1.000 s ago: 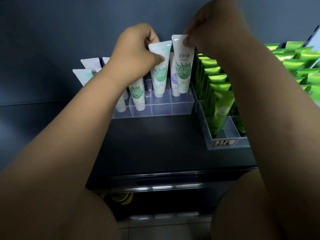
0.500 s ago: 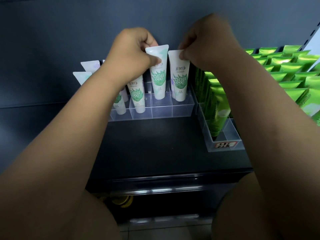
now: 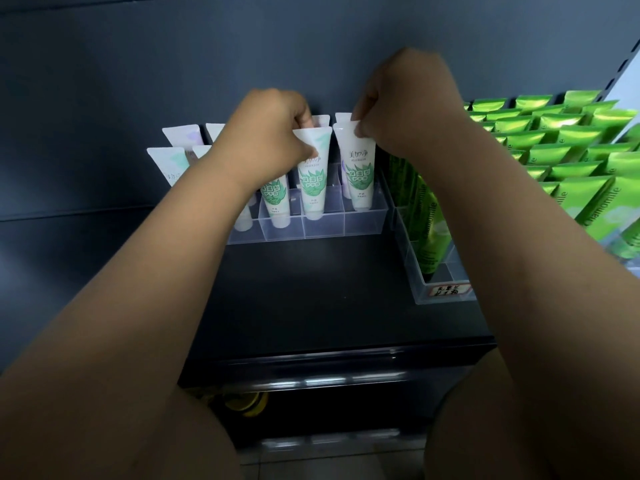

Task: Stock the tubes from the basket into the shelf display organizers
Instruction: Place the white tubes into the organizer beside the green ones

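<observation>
Dark shelf (image 3: pixel 311 289); left hand (image 3: pixel 266 133), right hand (image 3: pixel 405 105) in pinch on white 美加净 tubes (image 3: pixel 360 174); green Chamomile tubes (image 3: pixel 428 233) beside.

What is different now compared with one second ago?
The left hand lowered the left tube and the right hand lowered the right tube deeper into the organizer. Neither tube was let go: both hands still pinch the tube tops. The other white tubes and the green tubes stayed in place.

Head camera: forward-down, near, facing shelf organizers (image 3: pixel 360 225).
</observation>
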`<action>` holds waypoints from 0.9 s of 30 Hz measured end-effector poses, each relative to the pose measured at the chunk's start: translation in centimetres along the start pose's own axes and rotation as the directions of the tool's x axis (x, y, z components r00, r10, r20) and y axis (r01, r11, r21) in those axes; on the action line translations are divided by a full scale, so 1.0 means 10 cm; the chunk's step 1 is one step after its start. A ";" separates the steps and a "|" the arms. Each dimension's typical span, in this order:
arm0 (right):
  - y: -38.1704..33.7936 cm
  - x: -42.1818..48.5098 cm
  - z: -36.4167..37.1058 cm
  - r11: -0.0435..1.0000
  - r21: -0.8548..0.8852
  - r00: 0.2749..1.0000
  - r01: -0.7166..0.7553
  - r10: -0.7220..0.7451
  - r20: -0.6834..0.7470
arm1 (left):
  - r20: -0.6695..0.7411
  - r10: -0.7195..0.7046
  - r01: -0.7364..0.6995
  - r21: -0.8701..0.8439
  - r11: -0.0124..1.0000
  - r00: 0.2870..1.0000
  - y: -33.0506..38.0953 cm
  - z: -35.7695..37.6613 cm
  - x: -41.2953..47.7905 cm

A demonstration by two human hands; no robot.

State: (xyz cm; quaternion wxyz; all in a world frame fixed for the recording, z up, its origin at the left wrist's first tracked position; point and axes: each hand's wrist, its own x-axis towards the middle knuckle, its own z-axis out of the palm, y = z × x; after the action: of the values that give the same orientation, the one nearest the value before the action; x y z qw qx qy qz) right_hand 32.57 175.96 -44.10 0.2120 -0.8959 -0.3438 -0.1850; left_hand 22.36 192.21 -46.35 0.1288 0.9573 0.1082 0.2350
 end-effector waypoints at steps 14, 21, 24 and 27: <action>0.02 -0.03 0.07 0.998 -0.047 0.999 0.034 -0.034 -0.006 | 0.015 0.029 -0.029 -0.009 1.000 0.999 -0.12 0.10 -0.03; 0.01 -0.09 0.09 0.995 -0.052 0.995 0.088 -0.085 0.054 | 0.015 0.030 -0.030 -0.021 0.999 0.999 -0.16 0.11 -0.04; 0.02 -0.10 0.10 0.994 -0.035 0.992 0.107 -0.104 0.073 | 0.012 0.028 -0.028 -0.002 1.000 1.000 -0.15 0.12 -0.05; 0.04 -0.08 0.10 0.989 -0.028 0.985 0.148 -0.144 0.094 | 0.007 0.028 -0.028 0.024 0.999 1.000 -0.14 0.13 -0.06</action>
State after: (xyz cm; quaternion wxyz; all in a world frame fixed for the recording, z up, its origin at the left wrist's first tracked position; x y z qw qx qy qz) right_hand 32.48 175.79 -45.44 0.1661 -0.8794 -0.4146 -0.1648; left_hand 22.27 193.10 -48.14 0.1143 0.9611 0.0971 0.2321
